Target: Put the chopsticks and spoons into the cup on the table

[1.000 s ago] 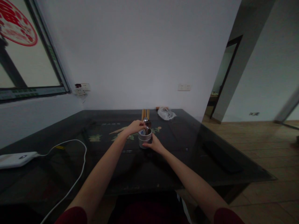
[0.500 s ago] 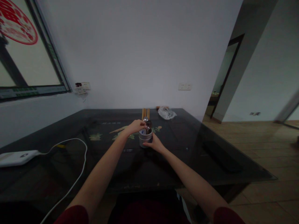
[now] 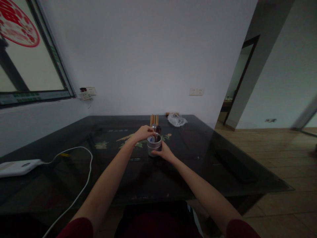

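A small metal cup [image 3: 154, 148] stands on the dark glass table [image 3: 198, 155], with spoons [image 3: 155, 128] standing in it. My left hand [image 3: 143, 133] is above the cup's rim, its fingers pinched on the spoon handles. My right hand [image 3: 164, 152] wraps the cup's near right side and holds it on the table. Wooden chopsticks [image 3: 154, 119] stand upright just behind the cup; I cannot tell whether they are in it.
A white power bank [image 3: 17, 167] lies at the left edge with a white cable [image 3: 81, 165] looping across the table. A crumpled clear plastic bag [image 3: 176, 120] lies at the far edge. Wall sockets [image 3: 195, 92] and a window [image 3: 27, 66] are on the walls.
My hands and the cup have hardly moved; the left hand has lifted very slightly at the spoons. The view has tilted a little.
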Available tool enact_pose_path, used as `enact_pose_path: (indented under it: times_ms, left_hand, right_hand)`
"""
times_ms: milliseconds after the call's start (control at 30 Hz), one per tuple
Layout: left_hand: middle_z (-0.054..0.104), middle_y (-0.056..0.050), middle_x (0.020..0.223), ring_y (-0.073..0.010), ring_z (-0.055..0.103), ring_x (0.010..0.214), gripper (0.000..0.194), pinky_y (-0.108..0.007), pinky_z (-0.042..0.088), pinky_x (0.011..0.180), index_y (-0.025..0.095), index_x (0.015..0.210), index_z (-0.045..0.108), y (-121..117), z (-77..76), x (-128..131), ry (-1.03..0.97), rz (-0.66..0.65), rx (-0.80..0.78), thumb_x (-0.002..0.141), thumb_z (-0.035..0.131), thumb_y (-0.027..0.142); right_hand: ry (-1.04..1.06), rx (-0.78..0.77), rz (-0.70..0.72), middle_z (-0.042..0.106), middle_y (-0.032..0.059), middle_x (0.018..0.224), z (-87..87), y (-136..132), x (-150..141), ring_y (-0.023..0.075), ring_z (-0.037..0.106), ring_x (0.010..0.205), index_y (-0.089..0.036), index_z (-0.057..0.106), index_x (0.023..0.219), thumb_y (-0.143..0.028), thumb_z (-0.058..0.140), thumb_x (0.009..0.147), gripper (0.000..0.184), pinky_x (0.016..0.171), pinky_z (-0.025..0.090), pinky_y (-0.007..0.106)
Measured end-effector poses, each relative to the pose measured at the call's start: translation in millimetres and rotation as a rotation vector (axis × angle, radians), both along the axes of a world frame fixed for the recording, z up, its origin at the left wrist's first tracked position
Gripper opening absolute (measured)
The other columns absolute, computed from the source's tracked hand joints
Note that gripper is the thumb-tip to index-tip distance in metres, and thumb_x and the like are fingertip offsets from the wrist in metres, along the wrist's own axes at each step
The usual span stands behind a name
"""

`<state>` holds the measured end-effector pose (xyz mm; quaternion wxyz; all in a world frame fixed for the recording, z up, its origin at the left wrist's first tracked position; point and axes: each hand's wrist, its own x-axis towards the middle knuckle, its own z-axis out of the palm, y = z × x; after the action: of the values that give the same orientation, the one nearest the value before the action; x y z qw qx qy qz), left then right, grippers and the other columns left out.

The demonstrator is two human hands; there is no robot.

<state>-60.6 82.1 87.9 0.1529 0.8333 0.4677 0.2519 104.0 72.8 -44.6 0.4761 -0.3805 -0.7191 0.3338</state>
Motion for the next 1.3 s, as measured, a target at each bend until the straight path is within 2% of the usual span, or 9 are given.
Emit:
enact_pose_path:
  times_ms: [300,567,800,1100,1300]
  left_hand:
    - [0.053,0.0,0.054,-0.0122,0.046,0.055,0.031,-0.024,0.029,0.054,0.013,0.066,0.068,0,2.8,7,-0.069,0.091,0.105,0.075,0.053,0.038]
    - [0.065,-0.005,0.063,-0.0157,0.054,0.058,0.024,-0.025,0.034,0.055,0.015,0.069,0.073,0,-4.4,11,0.005,0.116,0.027,0.073,0.058,0.033]
    - [0.068,-0.007,0.065,-0.0167,0.057,0.058,0.019,-0.025,0.034,0.055,0.017,0.068,0.073,-2,-3.7,9,0.017,0.152,0.075,0.071,0.061,0.031]
    - [0.067,-0.007,0.071,-0.0168,0.057,0.064,0.021,-0.025,0.033,0.057,0.017,0.074,0.071,-5,1.4,7,0.019,0.166,0.128,0.075,0.056,0.032]
    - [0.064,-0.005,0.067,-0.016,0.055,0.062,0.021,-0.026,0.034,0.058,0.016,0.07,0.067,-7,1.2,3,-0.123,0.159,0.15,0.076,0.054,0.032]
  right_hand:
    - [-0.002,0.024,0.007,0.056,0.0116,0.125,-2.1,1,0,0.0272,0.052,0.116,-0.019,0.042,0.128,-0.035,0.08,0.056,0.084,0.098,0.039,0.043]
    - [-0.014,0.038,0.007,0.055,0.0136,0.126,-2.6,3,1,0.0276,0.051,0.118,-0.017,0.041,0.129,-0.037,0.08,0.055,0.086,0.1,0.038,0.043]
    - [-0.007,0.03,0.007,0.053,0.0133,0.128,-6.1,5,1,0.0276,0.051,0.118,-0.018,0.042,0.129,-0.035,0.081,0.055,0.085,0.1,0.038,0.044]
    - [-0.009,0.031,0.003,0.054,0.0132,0.127,-1.5,2,0,0.0273,0.052,0.116,-0.018,0.04,0.129,-0.035,0.08,0.055,0.086,0.099,0.039,0.043]
    - [-0.043,0.025,-0.022,0.055,0.0146,0.125,0.1,-1,1,0.0277,0.052,0.116,-0.015,0.041,0.129,-0.036,0.08,0.055,0.086,0.098,0.039,0.042]
